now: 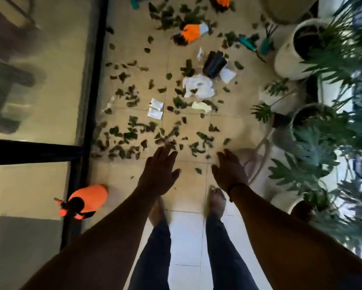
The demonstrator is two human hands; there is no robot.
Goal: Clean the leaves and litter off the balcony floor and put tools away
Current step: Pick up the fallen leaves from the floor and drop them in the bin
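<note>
Dark green leaves (pixel 132 132) lie scattered over the beige tiled balcony floor (pixel 188 185). Among them are a crumpled white bag (pixel 199 85), small white packets (pixel 156 107), a tipped black pot (pixel 214 63) and an orange glove (pixel 193 32). Teal-handled garden tools (pixel 249 43) lie near the pots at the back right. My left hand (pixel 160 172) and my right hand (pixel 229 171) stretch out over the floor with straight fingers and hold nothing.
An orange spray bottle (pixel 86 200) stands by the black door frame (pixel 92 84) on the left. White planters (pixel 295 49) and leafy plants (pixel 326 143) line the right side. A second orange glove (pixel 223 1) lies at the far end. My bare feet (pixel 216 203) stand on the tiles.
</note>
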